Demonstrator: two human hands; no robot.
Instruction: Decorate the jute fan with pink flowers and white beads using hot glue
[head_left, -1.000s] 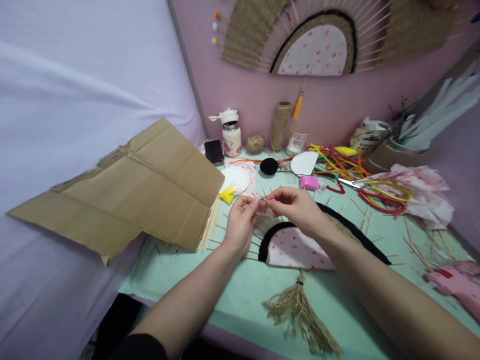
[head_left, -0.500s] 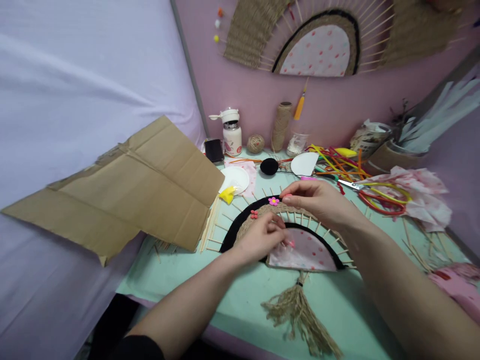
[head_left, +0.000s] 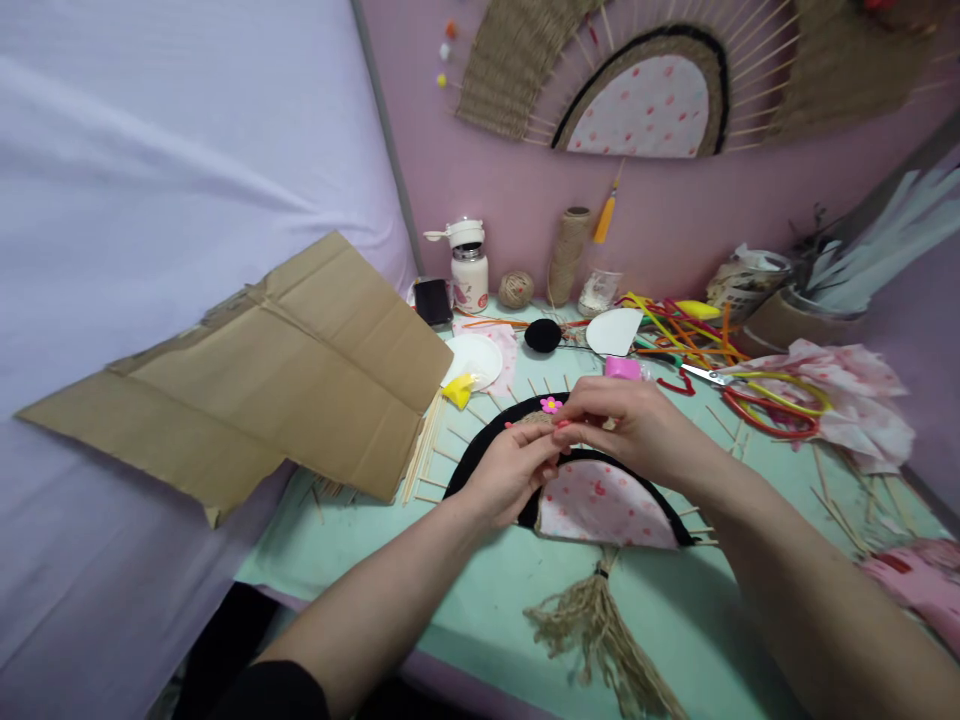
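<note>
Our right hand [head_left: 634, 425] is closed in a pinch on one small red piece [head_left: 561, 426]; our left hand [head_left: 517, 465] curls against it, its grip unclear to us, above one half-round fan [head_left: 604, 505] on the desk [head_left: 450, 610]. Behind stand one clear cup [head_left: 601, 284] of white material [head_left: 595, 303], one brown pot [head_left: 799, 322] of white strips [head_left: 892, 255], and one bottle [head_left: 469, 278] whose red mark [head_left: 482, 299] we cannot read.
</note>
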